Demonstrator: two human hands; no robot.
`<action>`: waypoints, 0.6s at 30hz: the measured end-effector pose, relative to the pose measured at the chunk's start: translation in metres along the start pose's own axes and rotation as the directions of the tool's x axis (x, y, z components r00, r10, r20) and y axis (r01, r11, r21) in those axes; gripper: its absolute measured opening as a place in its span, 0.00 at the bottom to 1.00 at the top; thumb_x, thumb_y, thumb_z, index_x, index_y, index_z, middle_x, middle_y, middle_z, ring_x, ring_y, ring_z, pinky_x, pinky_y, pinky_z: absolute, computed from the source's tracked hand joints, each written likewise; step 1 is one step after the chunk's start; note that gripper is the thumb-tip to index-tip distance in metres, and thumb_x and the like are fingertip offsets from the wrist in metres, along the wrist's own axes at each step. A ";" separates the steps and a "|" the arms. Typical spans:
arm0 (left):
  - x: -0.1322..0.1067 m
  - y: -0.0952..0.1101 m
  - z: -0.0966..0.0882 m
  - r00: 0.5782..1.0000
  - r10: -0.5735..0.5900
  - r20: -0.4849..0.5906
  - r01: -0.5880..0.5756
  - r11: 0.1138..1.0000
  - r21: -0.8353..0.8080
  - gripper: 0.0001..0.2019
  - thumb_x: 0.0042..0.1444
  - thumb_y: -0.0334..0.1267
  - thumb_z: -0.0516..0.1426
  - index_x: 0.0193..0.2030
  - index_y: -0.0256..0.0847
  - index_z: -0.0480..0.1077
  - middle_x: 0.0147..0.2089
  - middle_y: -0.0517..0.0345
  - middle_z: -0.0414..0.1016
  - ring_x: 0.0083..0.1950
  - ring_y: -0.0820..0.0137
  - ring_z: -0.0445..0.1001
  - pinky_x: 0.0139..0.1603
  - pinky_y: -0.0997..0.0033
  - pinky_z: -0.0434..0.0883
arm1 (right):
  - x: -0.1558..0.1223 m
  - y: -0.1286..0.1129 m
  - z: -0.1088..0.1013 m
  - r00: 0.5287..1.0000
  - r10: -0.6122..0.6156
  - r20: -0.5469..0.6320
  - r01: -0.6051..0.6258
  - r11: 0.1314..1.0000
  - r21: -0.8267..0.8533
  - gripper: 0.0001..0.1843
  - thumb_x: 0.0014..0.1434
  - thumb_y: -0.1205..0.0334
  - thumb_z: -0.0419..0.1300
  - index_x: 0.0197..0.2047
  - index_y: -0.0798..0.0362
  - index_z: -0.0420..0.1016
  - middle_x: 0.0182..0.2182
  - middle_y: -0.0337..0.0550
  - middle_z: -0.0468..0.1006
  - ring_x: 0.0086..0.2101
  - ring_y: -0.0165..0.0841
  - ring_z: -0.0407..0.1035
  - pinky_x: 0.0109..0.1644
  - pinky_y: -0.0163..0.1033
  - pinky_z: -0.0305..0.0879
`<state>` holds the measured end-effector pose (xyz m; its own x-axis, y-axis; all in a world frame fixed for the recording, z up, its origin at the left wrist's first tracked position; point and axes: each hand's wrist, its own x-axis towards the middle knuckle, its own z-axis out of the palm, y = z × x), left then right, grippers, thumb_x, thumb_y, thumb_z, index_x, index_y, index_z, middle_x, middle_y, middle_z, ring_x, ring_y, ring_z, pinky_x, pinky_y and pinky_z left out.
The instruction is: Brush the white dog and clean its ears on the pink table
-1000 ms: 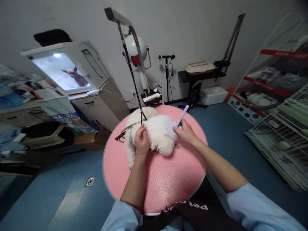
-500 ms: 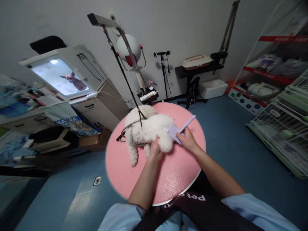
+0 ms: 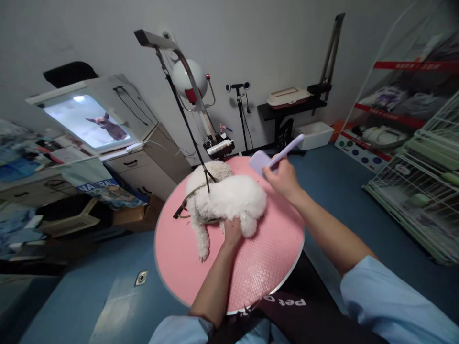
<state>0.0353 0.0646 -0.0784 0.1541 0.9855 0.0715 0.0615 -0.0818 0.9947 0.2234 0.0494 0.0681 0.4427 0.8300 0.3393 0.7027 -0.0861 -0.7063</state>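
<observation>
A fluffy white dog (image 3: 233, 196) is on a round pink grooming table (image 3: 265, 267), with its rump toward the right and its head end at the left. My left hand (image 3: 233, 231) is against the dog's underside just in front of the hind leg, its fingers gripping there and partly hidden by fur. In my right hand (image 3: 283, 177) is a lavender slicker brush (image 3: 258, 162), gripped by its handle and raised off the coat above the rump. The brush's pin side is turned from view. A dark strap (image 3: 186, 122) runs down to the dog's back.
A metal grooming arm (image 3: 179, 50) rises behind the table. At left stands a lit cabinet (image 3: 127, 112) with a hairless dog in its window. White wire cages (image 3: 405, 200) flank the right. A litter tray (image 3: 289, 97) rests on a black stand at the back.
My right hand has lifted the brush off the dog's rump, up and away toward the back. My left hand stays at the dog's underside. The view has shifted slightly.
</observation>
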 end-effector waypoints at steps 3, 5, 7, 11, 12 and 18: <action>0.001 -0.001 -0.002 0.999 0.034 0.024 -0.034 0.999 0.025 0.17 0.54 0.47 0.53 0.40 0.34 0.72 0.40 0.47 0.77 0.43 0.63 0.73 0.46 0.64 0.69 | 0.001 -0.003 0.004 0.912 -0.194 0.360 0.191 0.981 0.046 0.15 0.50 0.55 0.57 0.39 0.53 0.65 0.34 0.46 0.75 0.32 0.36 0.69 0.35 0.39 0.63; 0.002 -0.003 -0.004 0.999 0.037 0.040 -0.039 0.998 0.046 0.18 0.55 0.48 0.52 0.38 0.34 0.73 0.37 0.47 0.77 0.40 0.63 0.74 0.44 0.64 0.69 | 0.003 -0.003 0.007 0.939 -0.162 0.303 0.182 0.983 -0.038 0.15 0.50 0.56 0.57 0.41 0.54 0.65 0.36 0.48 0.75 0.34 0.38 0.69 0.37 0.40 0.63; 0.003 -0.006 -0.005 0.999 0.032 0.041 -0.036 0.995 0.089 0.18 0.55 0.48 0.51 0.33 0.34 0.73 0.31 0.49 0.77 0.36 0.64 0.74 0.40 0.65 0.69 | 0.004 -0.003 0.007 0.994 -0.075 0.076 0.083 0.991 -0.105 0.16 0.53 0.56 0.54 0.43 0.55 0.64 0.39 0.52 0.74 0.36 0.40 0.69 0.38 0.42 0.62; 0.003 -0.008 -0.007 0.999 0.039 0.025 -0.042 0.992 0.117 0.20 0.56 0.49 0.49 0.31 0.35 0.73 0.28 0.50 0.75 0.32 0.65 0.73 0.36 0.67 0.69 | -0.002 -0.008 0.006 0.948 -0.163 0.272 0.167 0.986 0.008 0.15 0.52 0.55 0.55 0.41 0.54 0.65 0.35 0.48 0.75 0.33 0.37 0.69 0.35 0.40 0.62; 0.003 -0.008 -0.007 0.999 0.043 0.031 -0.046 0.993 0.111 0.20 0.56 0.50 0.50 0.31 0.35 0.73 0.28 0.51 0.75 0.32 0.66 0.72 0.36 0.67 0.69 | -0.004 -0.008 0.007 0.909 -0.194 0.369 0.204 0.979 0.012 0.15 0.51 0.56 0.56 0.41 0.53 0.65 0.35 0.47 0.75 0.32 0.37 0.69 0.35 0.40 0.62; 0.003 -0.006 -0.009 0.998 0.013 0.054 -0.019 0.994 0.108 0.19 0.54 0.50 0.53 0.22 0.36 0.70 0.21 0.54 0.71 0.27 0.68 0.68 0.32 0.69 0.66 | -0.006 -0.010 0.005 0.983 -0.112 0.143 0.127 0.986 -0.105 0.16 0.54 0.54 0.53 0.43 0.54 0.63 0.37 0.49 0.74 0.35 0.38 0.69 0.36 0.40 0.61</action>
<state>0.0264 0.0691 -0.0833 0.2083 0.9747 0.0805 0.1645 -0.1161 0.9795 0.2104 0.0480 0.0697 0.2771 0.9047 0.3237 0.8080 -0.0372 -0.5880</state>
